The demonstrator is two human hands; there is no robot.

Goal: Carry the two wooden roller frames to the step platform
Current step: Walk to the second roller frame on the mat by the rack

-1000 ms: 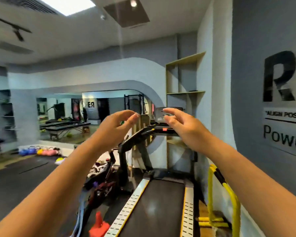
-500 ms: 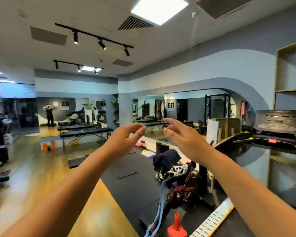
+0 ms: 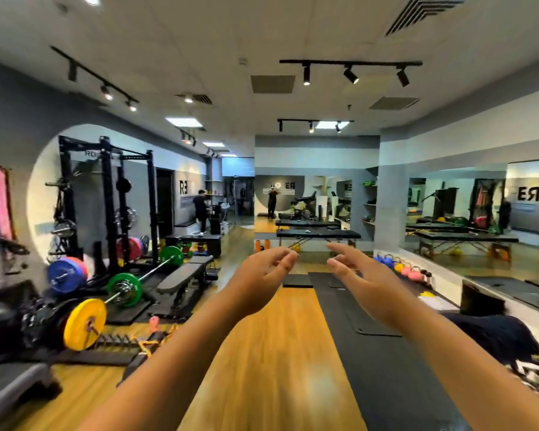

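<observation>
Both my arms stretch forward at chest height over a wooden gym floor. My left hand is empty, its fingers apart and curled slightly. My right hand is empty too, fingers spread and pointing left toward the other hand. A small gap separates the two hands. No wooden roller frame shows in this view. A grey step platform lies at the bottom left corner, partly cut off by the frame edge.
A loaded barbell with yellow and green plates lies at left by a black rack and a bench. Black mats run along the right, with kettlebells by the mirror wall. Massage tables and people stand far ahead.
My view has swung left from the treadmill and wall to the open gym floor. Both hands stay raised, empty and close together.
</observation>
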